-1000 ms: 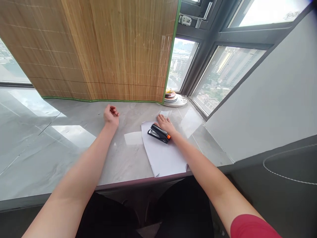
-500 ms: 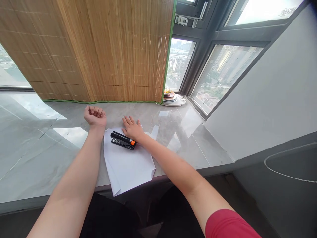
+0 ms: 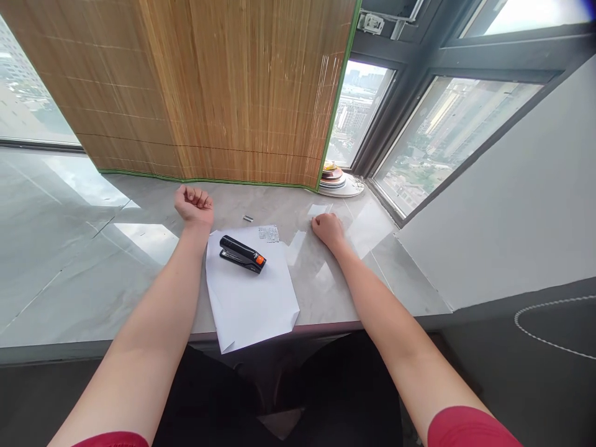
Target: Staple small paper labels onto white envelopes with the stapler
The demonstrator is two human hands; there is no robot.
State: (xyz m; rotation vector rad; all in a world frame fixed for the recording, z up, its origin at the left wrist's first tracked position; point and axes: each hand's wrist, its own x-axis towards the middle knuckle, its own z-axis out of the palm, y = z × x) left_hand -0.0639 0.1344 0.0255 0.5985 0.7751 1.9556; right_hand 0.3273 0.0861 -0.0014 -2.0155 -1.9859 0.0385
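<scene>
The black stapler with an orange button (image 3: 242, 253) lies on the upper part of the white paper with creased lower corners (image 3: 254, 304), its arm and base parted at the left end and the orange button toward the right; the paper lies on the grey, marble-patterned surface (image 3: 93, 279), its lower end reaching past the front edge; a small patch of dark print (image 3: 269, 234) shows at its upper right corner.

The left hand (image 3: 194, 206) rests palm up beside the paper's upper left corner, near the lower edge of the brown bamboo blind with green trim (image 3: 209, 93); its grip is loosely closed, the fingers curled in toward the palm, with nothing visible in it. The right hand (image 3: 329, 230) lies on the surface to the right of the paper, apart from it and from the stapler; its grip is folded into a fist, knuckles up, and whether anything is inside cannot be told.

Small, thin silvery pieces (image 3: 248, 218) lie just beyond the paper's top edge; in the corner by the window (image 3: 410, 143), a stack of round plates with coloured and white rims (image 3: 332, 179) sits with a larger white patterned plate (image 3: 354, 186), partly behind the blind.
</scene>
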